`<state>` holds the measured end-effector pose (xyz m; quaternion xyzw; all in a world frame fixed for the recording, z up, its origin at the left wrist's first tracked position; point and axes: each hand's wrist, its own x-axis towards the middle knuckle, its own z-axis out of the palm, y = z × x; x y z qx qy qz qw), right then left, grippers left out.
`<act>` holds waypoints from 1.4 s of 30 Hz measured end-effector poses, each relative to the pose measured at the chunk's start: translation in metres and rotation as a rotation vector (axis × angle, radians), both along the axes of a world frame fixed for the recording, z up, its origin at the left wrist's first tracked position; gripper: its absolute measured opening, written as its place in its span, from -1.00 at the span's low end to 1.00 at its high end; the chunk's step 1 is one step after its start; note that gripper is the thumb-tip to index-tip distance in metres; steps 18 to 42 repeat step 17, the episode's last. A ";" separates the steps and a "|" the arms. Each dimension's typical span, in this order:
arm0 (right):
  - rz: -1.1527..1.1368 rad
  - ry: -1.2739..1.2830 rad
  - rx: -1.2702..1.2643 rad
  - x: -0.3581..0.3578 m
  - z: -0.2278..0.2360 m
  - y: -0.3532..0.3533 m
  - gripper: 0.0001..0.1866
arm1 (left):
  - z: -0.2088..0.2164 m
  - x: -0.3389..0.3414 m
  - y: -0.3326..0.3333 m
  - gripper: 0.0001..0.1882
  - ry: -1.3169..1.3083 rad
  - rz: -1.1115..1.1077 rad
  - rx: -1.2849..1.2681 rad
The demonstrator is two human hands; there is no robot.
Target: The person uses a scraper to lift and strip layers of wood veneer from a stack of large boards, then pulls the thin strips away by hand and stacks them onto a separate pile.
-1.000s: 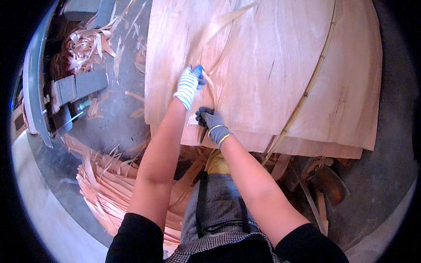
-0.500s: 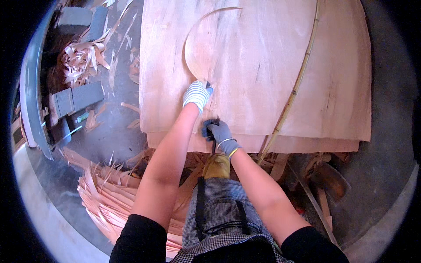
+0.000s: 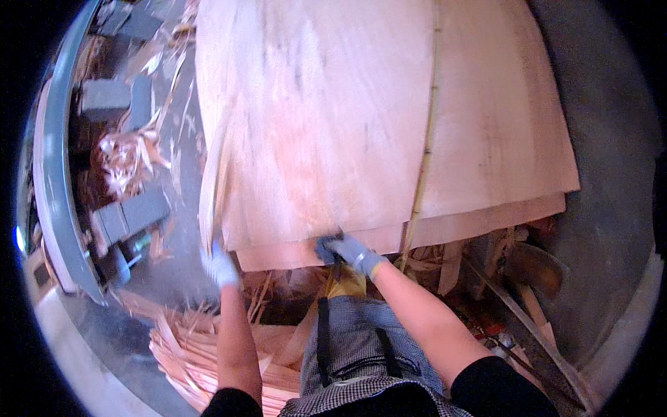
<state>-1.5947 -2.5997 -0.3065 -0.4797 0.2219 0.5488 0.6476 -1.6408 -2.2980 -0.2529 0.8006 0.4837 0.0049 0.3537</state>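
A stack of pale wood veneer sheets [image 3: 333, 125] lies in front of me, its near edges stepped. At the stack's left edge my left hand [image 3: 221, 270], in a striped glove and blurred by motion, is closed on the lower end of a thin, curved veneer strip [image 3: 210, 187]. The strip rises along the sheets' left side. My right hand [image 3: 351, 254], in a grey glove with dark fingers, is closed at the stack's near edge. It grips a slim dark tool [image 3: 338, 235] with a pointed tip; the fingers hide most of it.
A thin bamboo stick [image 3: 427, 132] lies lengthwise across the sheets. Grey blocks [image 3: 132, 219] and a heap of curled shavings [image 3: 125, 160] sit on the floor at left. A pile of veneer strips [image 3: 187, 354] lies near left, and a long bar [image 3: 528, 326] at near right.
My left hand has swept left and toward me with the strip, from over the sheets to beyond their left edge. My right hand stays at the near edge. The whole view has shifted.
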 end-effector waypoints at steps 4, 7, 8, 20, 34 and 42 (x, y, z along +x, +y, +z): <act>-0.037 -0.172 -0.289 -0.079 0.000 -0.090 -0.77 | 0.007 -0.243 0.058 -0.56 0.982 -0.571 0.061; 0.102 -0.093 -0.646 -0.117 0.011 -0.174 -0.83 | 0.019 -0.275 0.035 -0.55 1.323 -0.868 -0.163; 0.082 -0.066 -0.720 -0.124 0.017 -0.196 -0.83 | 0.018 -0.269 0.034 -0.54 1.366 -0.956 -0.179; 0.153 -0.444 -0.914 -0.154 0.101 -0.246 -0.75 | 0.052 -0.045 -0.001 -0.35 0.953 -0.905 0.140; 0.153 -0.444 -0.914 -0.154 0.101 -0.246 -0.75 | 0.052 -0.045 -0.001 -0.35 0.953 -0.905 0.140; 0.153 -0.444 -0.914 -0.154 0.101 -0.246 -0.75 | 0.052 -0.045 -0.001 -0.35 0.953 -0.905 0.140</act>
